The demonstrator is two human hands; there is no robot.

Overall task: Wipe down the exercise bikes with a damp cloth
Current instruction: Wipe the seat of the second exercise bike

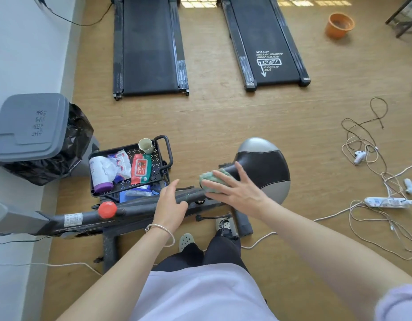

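Spread apart, the grip of the right hand [237, 191] is lying flat on a cloth [212, 179], its fingers nearly straight and fanned, pressing rather than clutching. The cloth is looking blue-green, nubby and bunched into a rounded wad, and it is sitting on the exercise bike [135, 209] just where the dark frame tube is meeting the nose of the saddle [265, 167]. The saddle is showing a black leather-like middle with grey panels at its far and near ends. The left hand [172, 205] is resting on the same tube a little further along, with its grip loose: fingers gently bent over the top, thumb lifted clear, clamped on nothing. A silver bangle [161, 230] is circling that wrist. A red knob [107, 209] is standing out from the tube, with a white label just beside it.

Beyond the bike, a black perforated trolley tray [164, 154] is holding a paper cup [146, 145], a red pack of wipes [141, 169] and other packets. A grey lidded bin [31, 126] with a black liner is standing by the wall. Two treadmills [149, 47] are lying on the wooden floor [223, 117], with an orange bucket [339, 25] near them and tangled cables [374, 158] to the right.
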